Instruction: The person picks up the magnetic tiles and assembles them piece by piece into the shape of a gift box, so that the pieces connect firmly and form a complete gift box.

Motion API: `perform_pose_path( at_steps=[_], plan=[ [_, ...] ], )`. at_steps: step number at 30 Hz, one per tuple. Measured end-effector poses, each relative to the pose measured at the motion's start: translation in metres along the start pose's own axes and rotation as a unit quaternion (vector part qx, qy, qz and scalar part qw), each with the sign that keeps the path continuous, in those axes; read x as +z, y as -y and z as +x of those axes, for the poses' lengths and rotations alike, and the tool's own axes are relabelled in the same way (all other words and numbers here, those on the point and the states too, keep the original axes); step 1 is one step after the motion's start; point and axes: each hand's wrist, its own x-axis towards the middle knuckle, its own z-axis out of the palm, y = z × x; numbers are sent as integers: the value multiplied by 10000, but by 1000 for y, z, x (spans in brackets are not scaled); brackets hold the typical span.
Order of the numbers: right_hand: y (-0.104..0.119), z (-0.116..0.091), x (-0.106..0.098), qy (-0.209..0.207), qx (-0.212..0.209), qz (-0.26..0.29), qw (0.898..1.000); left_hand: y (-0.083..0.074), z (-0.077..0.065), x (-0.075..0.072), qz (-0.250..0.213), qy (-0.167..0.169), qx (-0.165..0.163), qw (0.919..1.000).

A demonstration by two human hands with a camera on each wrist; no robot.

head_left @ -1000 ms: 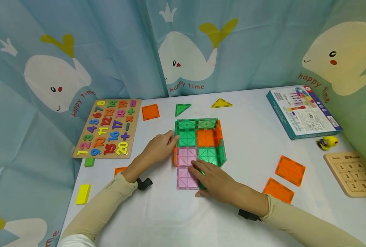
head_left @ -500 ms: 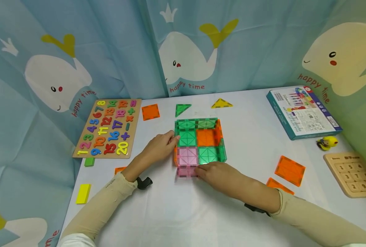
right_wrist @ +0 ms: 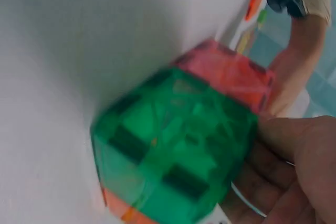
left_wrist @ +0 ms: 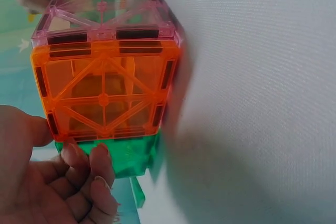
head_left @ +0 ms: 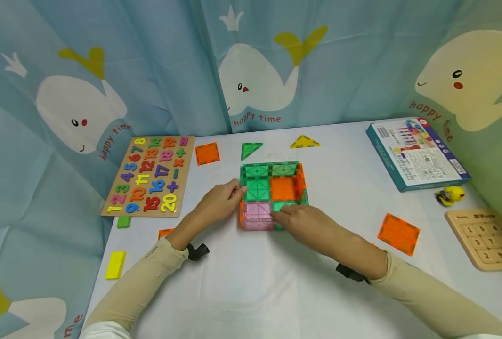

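Observation:
A low open box of see-through magnetic tiles (head_left: 257, 188) stands mid-table, in green, orange and pink. My left hand (head_left: 221, 200) pinches the top of its left wall, near where an orange tile (left_wrist: 103, 98) meets a green one. At the front, my right hand (head_left: 303, 223) pinches the upper edge of a green magnetic tile (right_wrist: 173, 140), which is joined to a pink tile (right_wrist: 231, 72). Both front tiles stand nearly upright against the base. In the head view the right hand covers most of the green front tile.
A wooden number board (head_left: 147, 176) lies at left, near a green block (head_left: 124, 221) and a yellow block (head_left: 115, 265). Loose tiles include an orange square (head_left: 207, 153), green triangle (head_left: 251, 149), yellow triangle (head_left: 304, 141) and orange square (head_left: 399, 234). Right are a carton (head_left: 418, 153) and toy figure (head_left: 449, 195).
The pink and green front tiles have swung up from flat on the table to nearly upright, raised by my right hand. My left hand has stayed at the left wall.

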Motion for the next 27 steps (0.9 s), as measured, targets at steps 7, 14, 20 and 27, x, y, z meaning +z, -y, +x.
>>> perform_pose_path(
  at_steps=[7,14,20,27],
  plan=[
    [-31,-30,-21,-1065,882,542,9889,4,4,-1,-345,-119,-27,9993],
    [-85,-105,-33,368,3100,1302,9411,10,11,-5,-374,276,331,9984],
    [-118,-180,-21,1362,4287,1818,8744,13,11,-7,-406,510,465,9968],
    [-124,-221,-8,1598,4786,1886,8425,12,12,-10,-444,656,588,9951]
  ],
)
